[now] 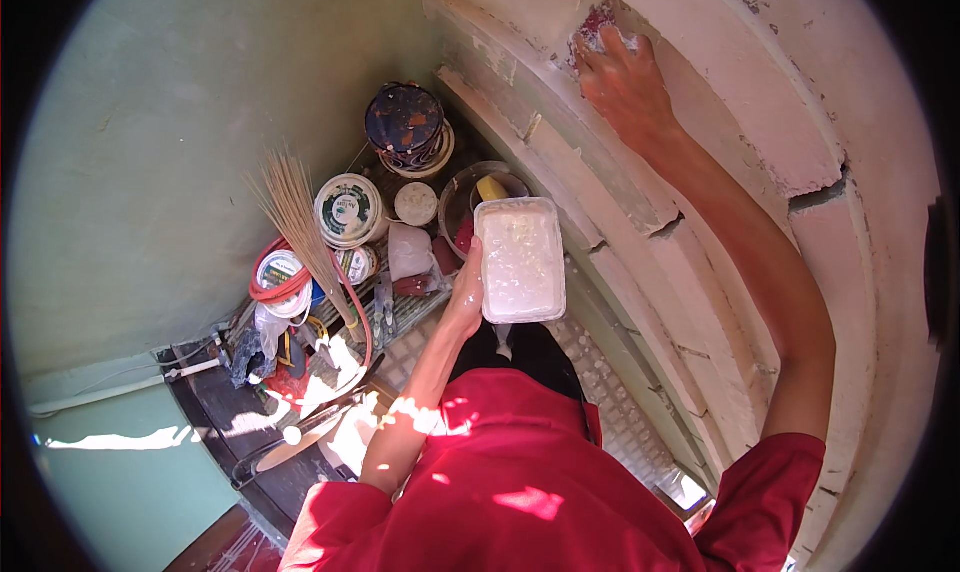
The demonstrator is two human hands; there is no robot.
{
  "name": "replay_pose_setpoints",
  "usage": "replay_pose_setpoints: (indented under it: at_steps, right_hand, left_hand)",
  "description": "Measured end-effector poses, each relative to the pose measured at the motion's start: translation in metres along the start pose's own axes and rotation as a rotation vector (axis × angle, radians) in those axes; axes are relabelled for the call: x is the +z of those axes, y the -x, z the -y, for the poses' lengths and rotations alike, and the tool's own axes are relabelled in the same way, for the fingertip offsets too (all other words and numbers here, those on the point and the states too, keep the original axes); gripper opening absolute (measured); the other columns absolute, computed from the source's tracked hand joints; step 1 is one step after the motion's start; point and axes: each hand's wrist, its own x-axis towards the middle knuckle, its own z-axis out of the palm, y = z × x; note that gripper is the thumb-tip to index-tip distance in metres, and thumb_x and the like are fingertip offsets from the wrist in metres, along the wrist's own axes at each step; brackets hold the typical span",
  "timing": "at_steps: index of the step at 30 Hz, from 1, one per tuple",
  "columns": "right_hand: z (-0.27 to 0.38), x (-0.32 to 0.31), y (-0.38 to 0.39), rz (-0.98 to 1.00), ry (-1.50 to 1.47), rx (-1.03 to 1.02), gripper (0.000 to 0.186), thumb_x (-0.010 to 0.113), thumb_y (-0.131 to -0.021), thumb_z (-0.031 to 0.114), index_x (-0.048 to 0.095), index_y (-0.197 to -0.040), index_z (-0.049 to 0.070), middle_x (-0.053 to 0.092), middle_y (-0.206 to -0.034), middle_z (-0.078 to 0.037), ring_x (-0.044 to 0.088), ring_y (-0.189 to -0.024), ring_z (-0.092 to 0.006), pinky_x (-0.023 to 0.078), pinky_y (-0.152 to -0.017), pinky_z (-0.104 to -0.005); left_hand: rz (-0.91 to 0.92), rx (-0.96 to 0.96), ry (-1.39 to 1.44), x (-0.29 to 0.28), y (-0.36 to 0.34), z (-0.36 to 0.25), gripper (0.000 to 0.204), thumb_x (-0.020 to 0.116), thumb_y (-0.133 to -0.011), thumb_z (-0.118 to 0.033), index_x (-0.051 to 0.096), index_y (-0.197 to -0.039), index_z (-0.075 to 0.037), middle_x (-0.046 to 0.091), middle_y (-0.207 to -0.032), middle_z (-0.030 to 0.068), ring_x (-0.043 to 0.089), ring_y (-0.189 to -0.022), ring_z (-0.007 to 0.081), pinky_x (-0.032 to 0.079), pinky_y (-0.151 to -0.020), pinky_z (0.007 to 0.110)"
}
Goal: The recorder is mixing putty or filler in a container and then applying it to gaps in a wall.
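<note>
— Head view, looking down with me: what is each hand doing?

— Left hand grips a rectangular plastic tub of white paste by its near left edge, fingers curled around the side. Its long axis runs away from the body, and it sits level at chest height.

— And the other?

— Right hand is stretched up and away, fingers together and pressed flat on a small cloth or pad against the cream moulding. Whether they pinch it, I can't tell. The tub lies below and to the left of those fingers, well apart.

— The room?

— Green wall, cracked plaster ledges, and a cluttered corner below: paint cans, a straw broom, a red hose.
</note>
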Motion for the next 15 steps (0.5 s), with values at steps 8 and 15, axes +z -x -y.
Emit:
replay_pose_setpoints:
  at_steps: [8,15]
  right_hand:
    - [0.022,0.009,0.018,0.229,-0.094,-0.027,0.012,0.068,-0.076,0.012,0.072,-0.087,0.01,0.067,-0.094,-0.004,0.049,-0.112,-0.0235,0.043,-0.085,-0.0452]
    - [0.021,-0.001,0.007,0.087,-0.128,0.024,0.025,0.066,-0.077,0.011,0.07,-0.101,0.009,0.066,-0.111,0.0,0.05,-0.111,-0.0232,0.042,-0.084,-0.0457]
  left_hand:
    - [-0.005,0.003,0.017,-0.007,-0.004,0.007,0.071,0.036,-0.101,-0.055,0.034,-0.145,0.001,0.048,-0.141,0.0167,0.052,-0.124,0.0241,0.043,-0.103,0.035]
    - [0.019,0.027,0.012,-0.007,-0.006,0.007,0.07,0.032,-0.102,-0.053,0.032,-0.145,0.001,0.048,-0.14,0.0166,0.051,-0.124,0.0228,0.042,-0.104,0.034]
